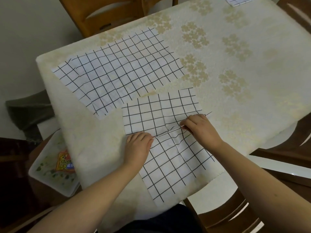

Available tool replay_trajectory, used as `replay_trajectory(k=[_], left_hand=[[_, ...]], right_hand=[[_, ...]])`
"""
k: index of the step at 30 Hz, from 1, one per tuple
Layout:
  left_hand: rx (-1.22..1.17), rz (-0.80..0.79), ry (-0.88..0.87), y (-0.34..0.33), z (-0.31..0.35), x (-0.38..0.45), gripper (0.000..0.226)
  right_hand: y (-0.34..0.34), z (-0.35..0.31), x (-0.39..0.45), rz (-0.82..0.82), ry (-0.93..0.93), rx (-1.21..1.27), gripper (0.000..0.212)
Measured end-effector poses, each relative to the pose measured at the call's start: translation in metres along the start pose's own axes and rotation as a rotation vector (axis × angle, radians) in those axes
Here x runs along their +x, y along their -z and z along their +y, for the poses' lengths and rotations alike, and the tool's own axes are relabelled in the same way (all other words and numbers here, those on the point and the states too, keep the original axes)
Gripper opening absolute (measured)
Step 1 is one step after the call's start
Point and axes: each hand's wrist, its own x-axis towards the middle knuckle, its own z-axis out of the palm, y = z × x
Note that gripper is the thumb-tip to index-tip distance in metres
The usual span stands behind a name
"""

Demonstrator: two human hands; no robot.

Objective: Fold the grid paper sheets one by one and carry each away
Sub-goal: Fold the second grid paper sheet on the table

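A white grid paper sheet point(170, 148) with black lines lies at the table's near edge, creased across its middle, its near part hanging past the edge. My left hand point(138, 147) rests on the sheet's left side and pinches the crease with its fingertips. My right hand point(201, 127) pinches the same crease further right. A stack of flat grid paper sheets point(117, 71) lies spread behind, toward the far left of the table. Another grid paper piece point(238, 0) shows at the table's far edge, cut off by the frame.
The table point(235, 98) has a cream cloth with a tan flower print. Wooden chairs stand at the far side point(104, 12) and on the right point(235, 214). A clear plastic tray point(52, 167) holding an orange packet sits low at the left.
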Motion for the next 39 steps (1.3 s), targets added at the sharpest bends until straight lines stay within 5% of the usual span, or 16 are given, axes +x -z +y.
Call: replay_trajectory(k=[12,26,39], left_hand=[[-0.018,0.024,-0.202,0.103,-0.019,0.024,0.027],[-0.057,0.007,-0.023,0.193,-0.067,0.029,0.013],[-0.408,0.091,0.102,0.232,-0.089,-0.026,0.002]], right_hand=[[0.038,-0.029,-0.001,0.074,0.004,-0.108,0.019],[0.097,-0.077,0.007,0.128,-0.079,-0.241,0.009],[0.099,-0.157,-0.021,0.164,-0.237,-0.201,0.005]])
